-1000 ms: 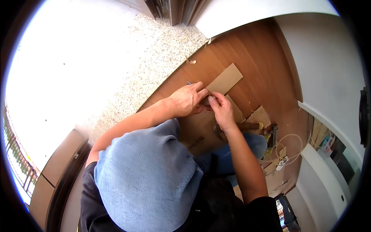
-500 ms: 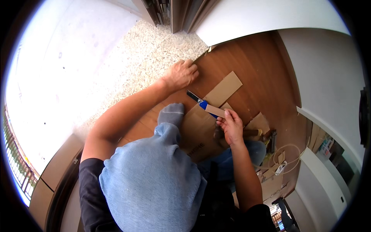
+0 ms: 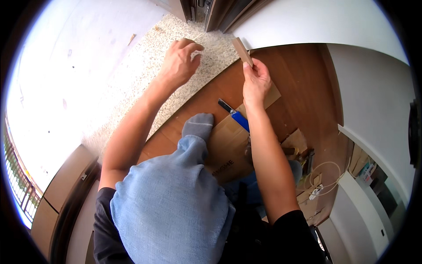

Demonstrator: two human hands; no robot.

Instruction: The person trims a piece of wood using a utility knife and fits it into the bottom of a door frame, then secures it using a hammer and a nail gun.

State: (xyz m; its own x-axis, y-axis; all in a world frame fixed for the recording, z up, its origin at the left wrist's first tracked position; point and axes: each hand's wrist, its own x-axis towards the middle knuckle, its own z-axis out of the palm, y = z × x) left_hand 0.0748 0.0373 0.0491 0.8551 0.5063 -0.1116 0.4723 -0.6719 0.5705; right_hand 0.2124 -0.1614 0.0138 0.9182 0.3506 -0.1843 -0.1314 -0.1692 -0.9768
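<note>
Pinched between thumb and fingers of the right hand point(image 3: 257, 83), a flat brown strip point(image 3: 242, 51) points up toward the doorway

The right hand grips the strip by its lower end, with the thumb along one side and the fingers folded behind. Its free end slants up and to the left, in front of the spot where the speckled stone floor point(image 3: 206, 66), the brown wooden floor point(image 3: 303, 75) and the white wall point(image 3: 316, 26) come together. Whether it touches any of them, I cannot tell.

The left hand point(image 3: 180, 64) is over the stone floor, well apart from the strip, its fingers bent and a gap showing between thumb and forefinger.

Between the two forearms, a blue cutter knife point(image 3: 239, 119) with a black front end lies on the cardboard sheet point(image 3: 228, 143), its rear hidden by the right forearm. Just beside the sheet rests a foot in a grey sock point(image 3: 198, 126), below a bent knee in light blue jeans point(image 3: 169, 198). A narrow cardboard piece point(image 3: 273, 96) shows from behind the right forearm. Farther right, a pale cable point(image 3: 327, 163) lies in loops near a white cabinet point(image 3: 358, 202).
</note>
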